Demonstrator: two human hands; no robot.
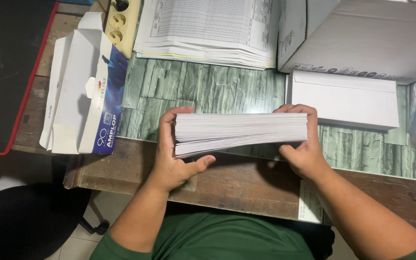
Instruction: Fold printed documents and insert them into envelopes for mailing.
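While both hands clasp it by its short ends, the stack of white envelopes (pixel 240 132) stands on its long edge, its long axis running left to right across the view, parallel to the near edge of the desk. The left hand (pixel 176 156) curls its fingers over the top left corner with the thumb pressed beneath the lower sheets, which fan slightly apart there; the right hand (pixel 303 147) grasps the opposite end, fingertips showing over the top right corner. The stack sits just above the green stone-pattern mat (pixel 208 89), close to the person's body. Just behind the right hand lies a single white envelope (pixel 345 98), flat, flap side up. To the left, an opened blue-and-white envelope box (pixel 85 86) lies on its side with its flaps spread; I cannot tell what remains inside. A large white carton (pixel 362 36) stands at the far right, and a pile of printed forms (pixel 208 31) lies at the back beside a cream power strip (pixel 121 24). The worn wooden desk (pixel 237 183) shows below the mat, with a tiled floor and a dark chair (pixel 25 221) underneath.
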